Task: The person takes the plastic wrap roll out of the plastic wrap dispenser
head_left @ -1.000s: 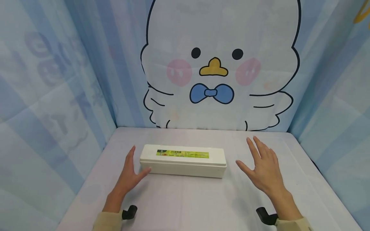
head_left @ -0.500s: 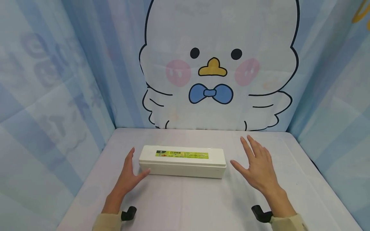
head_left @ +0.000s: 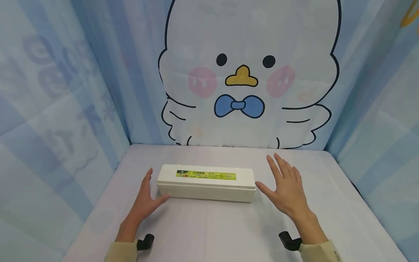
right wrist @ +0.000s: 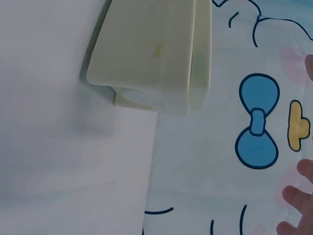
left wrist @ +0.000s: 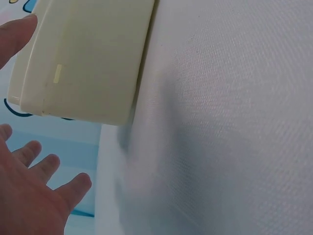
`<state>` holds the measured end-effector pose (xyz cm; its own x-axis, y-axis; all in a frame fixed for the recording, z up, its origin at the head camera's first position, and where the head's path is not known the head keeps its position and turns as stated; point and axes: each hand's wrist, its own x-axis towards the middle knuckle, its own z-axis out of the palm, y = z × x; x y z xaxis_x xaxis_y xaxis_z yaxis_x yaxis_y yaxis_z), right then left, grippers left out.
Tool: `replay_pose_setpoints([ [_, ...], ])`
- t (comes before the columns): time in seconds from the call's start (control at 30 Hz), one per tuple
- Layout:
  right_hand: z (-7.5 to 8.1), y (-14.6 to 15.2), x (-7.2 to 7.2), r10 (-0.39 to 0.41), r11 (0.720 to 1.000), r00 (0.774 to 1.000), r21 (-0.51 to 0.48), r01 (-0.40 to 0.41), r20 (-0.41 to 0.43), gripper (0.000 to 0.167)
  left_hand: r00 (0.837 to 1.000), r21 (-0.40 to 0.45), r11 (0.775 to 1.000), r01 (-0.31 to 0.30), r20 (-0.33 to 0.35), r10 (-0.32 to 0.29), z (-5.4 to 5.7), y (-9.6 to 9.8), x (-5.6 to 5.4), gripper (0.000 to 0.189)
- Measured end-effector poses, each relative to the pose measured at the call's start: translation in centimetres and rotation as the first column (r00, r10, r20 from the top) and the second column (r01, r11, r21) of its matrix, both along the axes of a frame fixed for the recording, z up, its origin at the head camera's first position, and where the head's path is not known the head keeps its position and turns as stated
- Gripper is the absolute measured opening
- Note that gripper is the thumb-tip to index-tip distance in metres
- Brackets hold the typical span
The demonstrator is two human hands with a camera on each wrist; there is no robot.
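A long cream plastic box (head_left: 206, 192) with a lid and a yellow-green label (head_left: 206, 175) lies crosswise on the white-covered table. At its left end hovers my left hand (head_left: 145, 202), fingers spread and thumb near the front corner; the left wrist view shows a gap between the fingers and the box (left wrist: 93, 63). Off the right end is my right hand (head_left: 288, 191), its fingers apart and its thumb close to the box's corner. In the right wrist view, only fingertips (right wrist: 297, 196) appear at the edge, apart from the box (right wrist: 142, 49). Neither hand holds anything.
Behind the table (head_left: 209, 233) hangs a curtain printed with a white cartoon bird (head_left: 245, 40). Blue striped curtains (head_left: 49, 127) enclose both sides. A black wrist mount (head_left: 145, 242) sticks out from each sleeve.
My right hand has moved left, nearer to the box's right end. The left hand and the box stay almost where they were.
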<state>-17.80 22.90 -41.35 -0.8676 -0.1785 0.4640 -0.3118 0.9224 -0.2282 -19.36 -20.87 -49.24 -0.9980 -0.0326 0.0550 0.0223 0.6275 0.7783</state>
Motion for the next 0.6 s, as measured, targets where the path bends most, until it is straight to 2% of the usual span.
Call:
replay_pose_setpoints([
  [0.37,-0.7,-1.0,-0.8,0.026,1.0,0.999,0.006,-0.026,0.025,0.092,1.0,0.005,1.0,0.006,-0.004,-0.006,-0.5,-0.2,-0.2,0.114],
  [0.6,-0.8,-1.9,-1.5,0.033,0.999,0.998,0.008,-0.034,0.053,0.092,0.999,0.053,0.998,0.033,-0.017,-0.032,-0.8,-0.2,-0.7,0.114],
])
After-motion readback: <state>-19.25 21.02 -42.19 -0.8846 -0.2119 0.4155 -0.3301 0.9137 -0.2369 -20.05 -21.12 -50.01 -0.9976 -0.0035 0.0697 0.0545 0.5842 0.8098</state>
